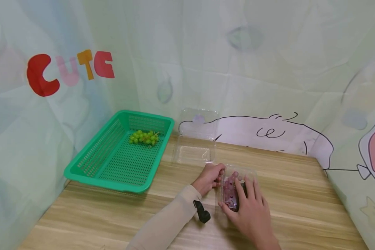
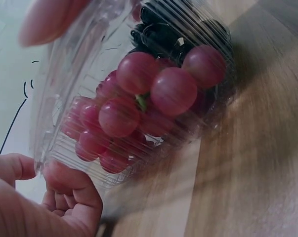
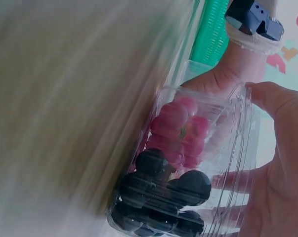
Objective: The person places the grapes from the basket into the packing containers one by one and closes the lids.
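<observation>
A clear plastic clamshell box (image 1: 251, 169) on the wooden table has its lid lying over the fruit. Red grapes (image 2: 120, 116) fill its left side and dark, nearly black grapes (image 3: 153, 197) its right. At the far left corner, the left hand (image 1: 208, 177) pinches the box's rim between thumb and curled fingers. The right hand (image 1: 253, 213) rests on the lid with fingers spread and fairly straight, covering part of the dark grapes in the head view. Its thumb touches the near left edge of the rim, as the right wrist view shows.
A second clear clamshell box (image 1: 193, 154) stands behind with its lid raised against the back cloth. On the left is a green perforated basket (image 1: 157, 163) holding a bunch of green grapes (image 1: 142, 138). Printed cloth (image 1: 206, 69) walls in the wooden table (image 1: 300, 201).
</observation>
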Action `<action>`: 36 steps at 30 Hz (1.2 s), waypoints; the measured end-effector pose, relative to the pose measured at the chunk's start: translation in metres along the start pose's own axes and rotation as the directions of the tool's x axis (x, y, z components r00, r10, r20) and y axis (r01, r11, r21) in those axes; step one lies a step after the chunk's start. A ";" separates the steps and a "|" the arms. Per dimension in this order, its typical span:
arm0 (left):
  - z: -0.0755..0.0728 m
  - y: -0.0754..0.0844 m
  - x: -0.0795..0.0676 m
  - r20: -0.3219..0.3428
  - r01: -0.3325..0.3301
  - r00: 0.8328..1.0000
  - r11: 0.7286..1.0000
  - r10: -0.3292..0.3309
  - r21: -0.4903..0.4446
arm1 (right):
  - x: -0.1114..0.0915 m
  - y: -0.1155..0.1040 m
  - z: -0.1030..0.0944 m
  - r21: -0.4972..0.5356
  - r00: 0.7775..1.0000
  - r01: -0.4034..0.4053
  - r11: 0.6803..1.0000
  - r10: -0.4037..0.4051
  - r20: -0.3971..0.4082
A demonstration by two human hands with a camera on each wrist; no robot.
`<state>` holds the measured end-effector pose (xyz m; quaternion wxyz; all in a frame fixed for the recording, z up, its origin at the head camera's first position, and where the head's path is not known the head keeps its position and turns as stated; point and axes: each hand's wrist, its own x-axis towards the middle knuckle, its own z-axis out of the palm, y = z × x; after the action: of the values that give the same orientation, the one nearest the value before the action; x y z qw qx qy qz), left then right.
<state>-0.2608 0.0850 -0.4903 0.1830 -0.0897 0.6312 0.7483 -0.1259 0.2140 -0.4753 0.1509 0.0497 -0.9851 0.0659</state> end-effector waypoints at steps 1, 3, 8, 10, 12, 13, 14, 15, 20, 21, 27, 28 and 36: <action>0.000 0.000 0.000 -0.001 0.002 1.000 1.000 -0.002 0.002 | -0.001 -0.001 0.000 -0.003 1.000 -0.008 1.000 0.008 0.002; 0.000 -0.001 0.001 -0.004 0.005 1.000 1.000 -0.005 0.006 | -0.004 -0.002 0.000 -0.007 1.000 -0.024 1.000 0.024 0.006; 0.001 -0.001 0.002 -0.005 0.004 1.000 1.000 -0.004 0.009 | -0.008 -0.005 0.000 0.001 0.998 -0.060 0.998 0.060 0.011; 0.001 -0.001 0.001 -0.007 0.003 1.000 1.000 -0.003 0.009 | -0.010 -0.006 0.000 0.004 0.997 -0.071 0.997 0.071 0.002; 0.002 -0.001 0.001 -0.008 0.007 1.000 1.000 -0.007 0.011 | -0.013 -0.007 0.000 0.009 0.996 -0.082 0.997 0.082 -0.015; 0.002 -0.001 0.001 -0.006 0.006 1.000 1.000 -0.006 0.009 | -0.014 -0.007 0.001 0.010 0.996 -0.088 0.996 0.088 -0.023; 0.002 -0.001 0.000 -0.007 0.007 1.000 1.000 -0.007 0.010 | -0.015 -0.008 0.001 0.010 0.995 -0.091 0.996 0.091 -0.032; 0.002 -0.001 0.000 -0.009 0.008 1.000 1.000 -0.007 0.013 | -0.016 -0.008 0.002 0.010 0.995 -0.094 0.996 0.095 -0.038; 0.000 0.001 -0.001 -0.011 0.008 1.000 1.000 -0.008 0.030 | -0.018 -0.008 0.002 0.007 0.994 -0.101 0.995 0.101 -0.034; 0.000 0.001 -0.001 -0.012 0.006 1.000 0.999 -0.006 0.036 | -0.018 -0.008 0.002 0.009 0.994 -0.100 0.995 0.101 -0.029; -0.002 0.003 -0.001 0.007 0.002 1.000 0.999 -0.002 0.034 | -0.016 -0.003 0.001 0.023 0.996 -0.084 0.996 0.084 -0.004; -0.003 0.003 -0.001 0.007 0.004 1.000 0.999 -0.004 0.035 | -0.016 -0.002 0.000 0.025 0.997 -0.079 0.997 0.079 -0.001; -0.006 0.004 -0.005 0.008 -0.011 1.000 0.997 0.010 0.083 | -0.017 0.004 -0.006 0.051 0.999 -0.047 0.998 0.046 0.024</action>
<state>-0.2584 0.0779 -0.4861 0.1850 -0.0759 0.6614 0.7229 -0.1089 0.2201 -0.4755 0.1369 0.0315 -0.9856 0.0944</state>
